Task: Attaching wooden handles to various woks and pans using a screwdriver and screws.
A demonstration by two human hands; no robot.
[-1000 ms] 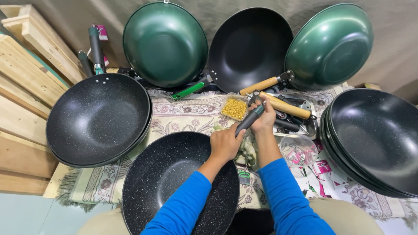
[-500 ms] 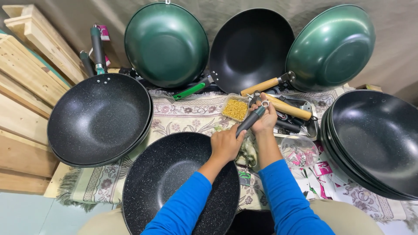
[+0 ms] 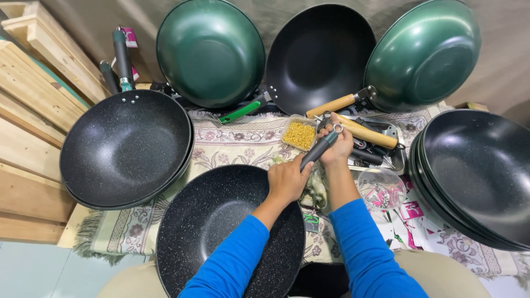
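Bright, even light — edges bowed.

The right hand [image 3: 338, 144] has slid slightly up the dark handle [image 3: 319, 149]; the left hand's [image 3: 287, 179] grip looks unchanged.

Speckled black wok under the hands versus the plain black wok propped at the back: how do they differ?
The speckled black wok lies flat, bowl up; the plain black wok leans upright against the backdrop. The speckled wok's handle is grey and held by both hands; the plain wok's handle is light wood and untouched. Both are round with dark insides.
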